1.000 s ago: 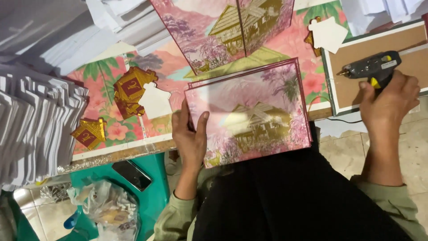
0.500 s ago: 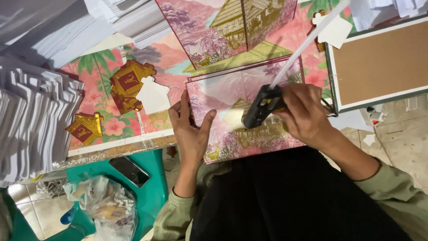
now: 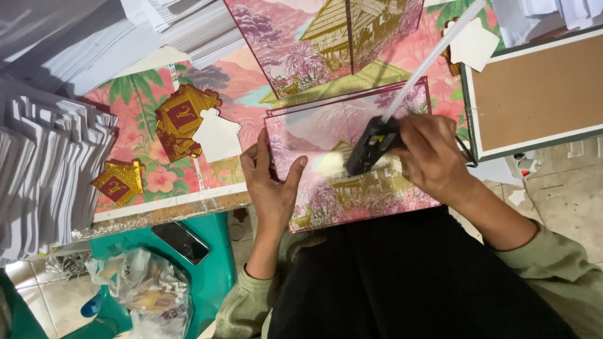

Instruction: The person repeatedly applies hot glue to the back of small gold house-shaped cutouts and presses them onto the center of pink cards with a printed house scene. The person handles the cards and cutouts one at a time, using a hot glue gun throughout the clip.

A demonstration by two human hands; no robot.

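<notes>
Steadying pink printed board (image 3: 352, 169) with left hand (image 3: 270, 182), fingers spread flat at its edge; right hand (image 3: 433, 157) grips glue gun (image 3: 374, 144). Board looks light, stiff; edge hold suits.

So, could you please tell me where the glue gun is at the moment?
In the head view, the glue gun is in the right hand, right of centre, its nozzle over the pink illustrated card steadied by the left hand.

Seen from above, a seated person wears a sage-green long-sleeved top, its cuffs pushed up to leave both forearms bare, over a plain black garment covering the lap. The left hand (image 3: 271, 188) and right hand (image 3: 432, 157) carry no rings or watch.
</notes>
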